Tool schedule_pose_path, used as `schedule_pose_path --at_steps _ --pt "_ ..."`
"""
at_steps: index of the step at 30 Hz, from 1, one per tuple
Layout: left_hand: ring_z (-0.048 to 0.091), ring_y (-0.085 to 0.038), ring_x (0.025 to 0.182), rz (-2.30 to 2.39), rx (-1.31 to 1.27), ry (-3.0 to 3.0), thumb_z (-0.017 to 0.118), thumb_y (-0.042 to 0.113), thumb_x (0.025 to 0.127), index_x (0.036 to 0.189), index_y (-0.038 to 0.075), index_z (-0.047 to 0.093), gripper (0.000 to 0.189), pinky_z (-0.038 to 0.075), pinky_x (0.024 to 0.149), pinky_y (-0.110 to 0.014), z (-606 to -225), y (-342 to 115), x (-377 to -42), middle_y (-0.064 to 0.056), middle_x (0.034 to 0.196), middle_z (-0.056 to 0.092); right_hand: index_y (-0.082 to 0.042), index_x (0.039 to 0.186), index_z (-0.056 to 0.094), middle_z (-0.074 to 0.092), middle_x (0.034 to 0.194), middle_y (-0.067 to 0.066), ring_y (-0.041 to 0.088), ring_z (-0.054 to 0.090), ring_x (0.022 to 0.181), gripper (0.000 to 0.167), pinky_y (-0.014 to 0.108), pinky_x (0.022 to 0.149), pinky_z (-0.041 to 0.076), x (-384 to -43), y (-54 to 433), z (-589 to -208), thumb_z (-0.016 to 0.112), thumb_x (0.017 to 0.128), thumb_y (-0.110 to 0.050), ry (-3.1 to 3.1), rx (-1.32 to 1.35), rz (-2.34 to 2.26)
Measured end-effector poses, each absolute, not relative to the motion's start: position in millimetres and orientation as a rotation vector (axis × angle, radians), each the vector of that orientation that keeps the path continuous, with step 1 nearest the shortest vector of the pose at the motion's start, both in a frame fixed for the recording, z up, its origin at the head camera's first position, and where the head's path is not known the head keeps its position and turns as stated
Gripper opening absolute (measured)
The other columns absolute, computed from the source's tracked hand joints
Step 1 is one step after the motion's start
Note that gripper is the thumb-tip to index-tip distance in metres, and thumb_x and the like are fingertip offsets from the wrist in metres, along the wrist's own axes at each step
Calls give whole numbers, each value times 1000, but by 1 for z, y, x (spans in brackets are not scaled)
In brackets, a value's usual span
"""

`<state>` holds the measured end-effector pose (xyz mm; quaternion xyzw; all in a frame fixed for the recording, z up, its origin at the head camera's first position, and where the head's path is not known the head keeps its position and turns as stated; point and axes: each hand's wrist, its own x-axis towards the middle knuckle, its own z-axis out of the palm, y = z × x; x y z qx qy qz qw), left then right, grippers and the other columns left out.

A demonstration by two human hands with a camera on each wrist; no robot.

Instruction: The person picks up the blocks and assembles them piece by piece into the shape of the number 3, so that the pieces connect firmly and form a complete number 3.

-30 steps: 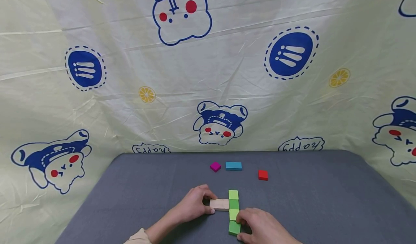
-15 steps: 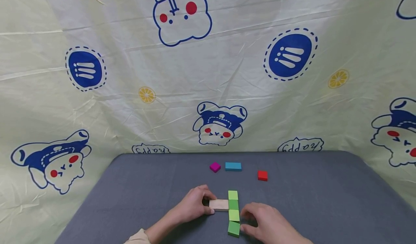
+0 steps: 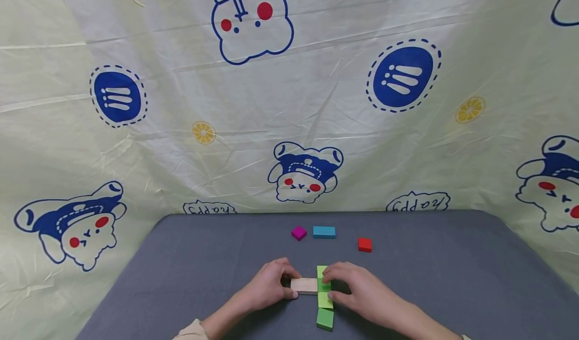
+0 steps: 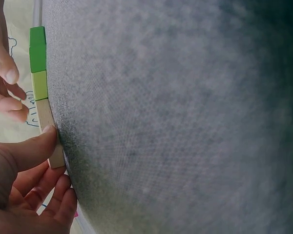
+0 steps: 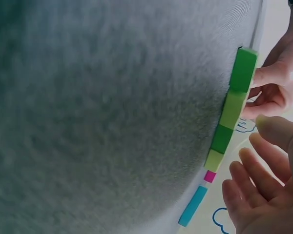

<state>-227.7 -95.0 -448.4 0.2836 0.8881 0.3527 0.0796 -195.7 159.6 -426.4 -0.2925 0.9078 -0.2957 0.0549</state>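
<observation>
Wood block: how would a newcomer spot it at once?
On the gray table, find the row of four green blocks, light and dark alternating, running near to far. The wood block juts from that row's left side, its other end held by the left hand. It alone is pale, bare wood; its neighbours are green.

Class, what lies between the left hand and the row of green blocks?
In the head view, the plain wooden block lies between the left hand and the green blocks.

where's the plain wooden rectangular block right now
In the head view, the plain wooden block is low centre, gripped by the left hand, just left of the green block column.
</observation>
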Motion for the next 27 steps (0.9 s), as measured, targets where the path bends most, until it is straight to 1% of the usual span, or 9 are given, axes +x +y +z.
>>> schedule_pose_path --at_steps 4,13,19,23,27 --pt "53 -5 79 1055 858 2661 85 9 75 98 11 76 24 43 73 -23 -450 -95 -228 10 84 56 -24 107 70 61 119 -8 17 56 114 19 45 93 47 -201 158 -429 74 89 -27 2714 -908 -895" --pt "53 -5 81 1047 834 2661 84 10 76 99 11 76 24 43 75 -24 -450 -95 -228 11 85 56 -25 102 71 61 117 -9 18 56 113 15 46 92 47 -205 157 -436 75 87 -22 2720 -911 -858" --pt "53 -6 82 1037 854 2668 84 11 77 100 11 76 24 44 76 -24 -448 -97 -228 10 87 57 -24 100 70 62 118 -6 21 57 113 15 48 92 46 -201 154 -437 75 87 -20 2754 -903 -868" --pt "53 -5 83 1014 850 2682 83 11 77 100 13 76 24 43 77 -25 -449 -97 -228 12 88 56 -23 100 70 62 118 -4 23 57 114 14 50 93 46 -200 153 -438 74 87 -19 2754 -881 -893" --pt "52 -5 85 1010 834 2673 83 12 77 104 14 74 28 43 80 -26 -450 -97 -227 12 91 56 -23 99 70 62 119 -4 23 56 114 13 51 93 45 -199 152 -438 74 87 -18 2757 -853 -878"
